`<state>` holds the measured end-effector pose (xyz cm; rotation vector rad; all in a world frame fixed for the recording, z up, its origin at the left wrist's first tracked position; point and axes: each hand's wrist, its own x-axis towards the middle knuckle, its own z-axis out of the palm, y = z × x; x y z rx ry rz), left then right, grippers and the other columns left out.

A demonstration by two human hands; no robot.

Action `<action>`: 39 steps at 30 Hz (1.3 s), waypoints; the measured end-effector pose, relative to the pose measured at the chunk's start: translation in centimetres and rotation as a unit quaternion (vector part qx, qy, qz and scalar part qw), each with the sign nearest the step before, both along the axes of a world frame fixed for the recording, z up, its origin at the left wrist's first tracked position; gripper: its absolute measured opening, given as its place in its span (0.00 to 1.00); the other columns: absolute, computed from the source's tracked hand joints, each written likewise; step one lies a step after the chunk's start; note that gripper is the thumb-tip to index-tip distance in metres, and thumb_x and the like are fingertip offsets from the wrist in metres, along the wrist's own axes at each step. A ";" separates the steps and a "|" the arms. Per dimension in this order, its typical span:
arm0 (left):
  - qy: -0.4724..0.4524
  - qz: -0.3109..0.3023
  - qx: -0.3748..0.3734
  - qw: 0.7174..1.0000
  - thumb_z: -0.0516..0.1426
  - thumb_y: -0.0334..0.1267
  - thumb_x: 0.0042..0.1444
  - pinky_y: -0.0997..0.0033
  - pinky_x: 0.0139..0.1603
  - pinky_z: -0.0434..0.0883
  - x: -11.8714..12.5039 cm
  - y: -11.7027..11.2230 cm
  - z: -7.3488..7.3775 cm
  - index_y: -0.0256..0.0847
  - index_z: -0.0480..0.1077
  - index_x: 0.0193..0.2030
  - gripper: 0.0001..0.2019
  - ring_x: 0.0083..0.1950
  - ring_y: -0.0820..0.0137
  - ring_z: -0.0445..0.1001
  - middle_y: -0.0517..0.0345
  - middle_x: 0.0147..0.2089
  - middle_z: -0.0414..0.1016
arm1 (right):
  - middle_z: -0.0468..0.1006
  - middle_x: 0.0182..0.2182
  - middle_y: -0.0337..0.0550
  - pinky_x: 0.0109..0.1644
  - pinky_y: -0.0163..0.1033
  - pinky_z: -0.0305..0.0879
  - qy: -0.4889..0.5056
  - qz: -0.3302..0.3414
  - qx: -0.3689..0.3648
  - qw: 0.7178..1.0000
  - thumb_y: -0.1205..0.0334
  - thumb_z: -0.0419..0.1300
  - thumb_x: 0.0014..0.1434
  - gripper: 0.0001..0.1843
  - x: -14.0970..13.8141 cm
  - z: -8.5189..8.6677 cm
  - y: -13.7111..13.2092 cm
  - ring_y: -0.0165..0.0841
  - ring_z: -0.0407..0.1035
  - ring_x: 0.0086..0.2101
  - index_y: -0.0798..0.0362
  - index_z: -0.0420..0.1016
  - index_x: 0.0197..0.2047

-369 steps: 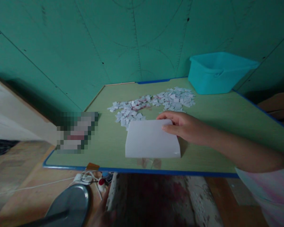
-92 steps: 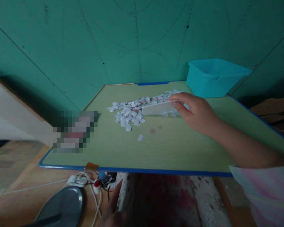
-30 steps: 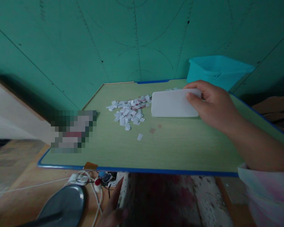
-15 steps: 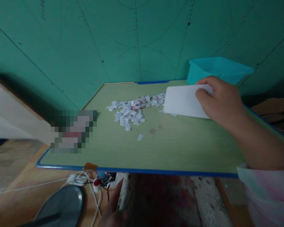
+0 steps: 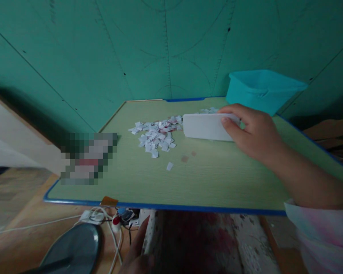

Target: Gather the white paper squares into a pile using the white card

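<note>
My right hand [image 5: 251, 129] grips a flat white rectangular piece with rounded corners [image 5: 202, 127], thumb on its near face. What it is made of I cannot tell. Its left edge comes up against the right side of a loose pile of small white paper scraps [image 5: 157, 137], a few with reddish marks. More paper scraps [image 5: 208, 110] show just behind the white piece. One scrap [image 5: 169, 166] lies apart, nearer the front. Low in the view, in shadow below the table edge, is my left hand [image 5: 138, 255], beside a pale speckled surface; its fingers are mostly hidden.
A turquoise plastic bin [image 5: 263, 91] stands at the table's back right corner. The green tabletop [image 5: 217, 175] has a blue rim and meets a green wall [image 5: 148, 45]. Below at left are white cables [image 5: 114, 228] and a dark round base [image 5: 74, 247].
My right hand has moved left and slightly nearer with the white piece, which now appears narrower. Scraps show behind it, and more of the bin is visible. My left hand has barely moved.
</note>
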<state>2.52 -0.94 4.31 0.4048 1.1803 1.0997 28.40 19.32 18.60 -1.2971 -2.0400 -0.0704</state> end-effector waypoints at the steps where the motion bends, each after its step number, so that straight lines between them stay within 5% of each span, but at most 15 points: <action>1: 0.001 0.002 0.004 1.000 0.67 0.44 0.34 0.53 0.45 0.73 0.0 0.1 0.0 0.45 0.63 0.61 0.42 0.52 0.45 0.72 0.49 0.46 0.80 | 0.79 0.40 0.42 0.39 0.44 0.64 0.010 -0.008 0.009 1.000 0.59 0.50 0.59 0.13 0.1 0.2 -0.2 0.40 0.72 0.39 0.46 0.73 0.42; 17: 0.007 0.013 0.009 1.000 0.67 0.47 0.35 0.57 0.46 0.73 0.2 -0.1 -0.1 0.44 0.64 0.60 0.41 0.53 0.47 0.72 0.52 0.42 0.82 | 0.77 0.34 0.40 0.37 0.42 0.63 0.090 -0.037 -0.016 0.995 0.61 0.52 0.54 0.10 0.6 -0.3 0.7 0.38 0.70 0.34 0.47 0.72 0.39; 31: -0.001 -0.017 -0.002 1.000 0.66 0.45 0.36 0.54 0.40 0.76 0.0 -0.1 0.7 0.46 0.61 0.62 0.42 0.48 0.46 0.75 0.50 0.43 0.81 | 0.75 0.27 0.39 0.26 0.37 0.59 0.161 0.023 -0.220 0.962 0.60 0.53 0.51 0.12 0.6 -1.4 2.4 0.34 0.67 0.26 0.50 0.73 0.38; 39: 0.004 0.002 0.006 1.000 0.67 0.39 0.35 0.54 0.44 0.74 -0.5 -0.1 0.2 0.42 0.67 0.57 0.37 0.49 0.47 0.74 0.52 0.34 0.82 | 0.74 0.25 0.38 0.24 0.36 0.58 0.156 0.039 -0.195 0.968 0.61 0.54 0.50 0.07 1.1 -1.8 2.8 0.33 0.66 0.24 0.50 0.72 0.34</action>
